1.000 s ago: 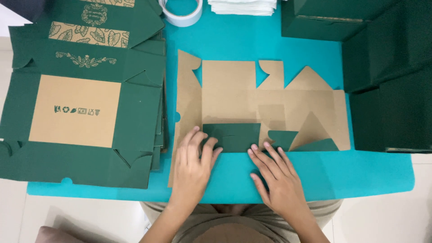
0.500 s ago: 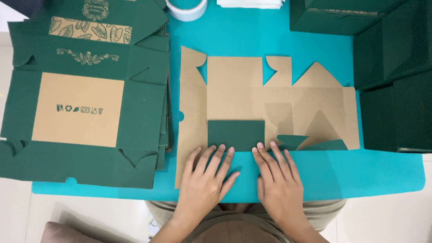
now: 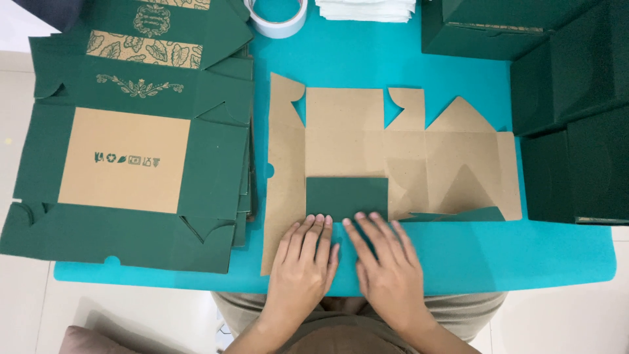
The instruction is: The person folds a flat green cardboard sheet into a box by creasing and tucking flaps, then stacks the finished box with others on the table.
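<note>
head view, looking straight down on a teal tabletop [image 3: 458, 262]. we see our left hand [image 3: 303, 265] lying flat, palm down, fingers held close together, on the near part of an unfolded cardboard box blank [image 3: 367, 147], its brown side up. our right hand [image 3: 386, 269] lies flat just beside it, fingers slightly fanned, fingertips at the near edge of a dark green flap [image 3: 346, 196] that is folded back over the brown face. neither hand pinches anything; both press down. the blank sits at the middle of the tabletop, its near edge close to the near edge of the tabletop, a smaller green flap [image 3: 472, 215] folded up at its right near corner.

a stack of flat green box blanks [image 3: 124, 157] covers the left side and overhangs the left edge. a roll of white tape [image 3: 276, 14] sits at the far edge, with a pile of white sheets [image 3: 367, 9] just to its right. assembled dark green boxes [image 3: 563, 105] fill the far right corner and right edge.
</note>
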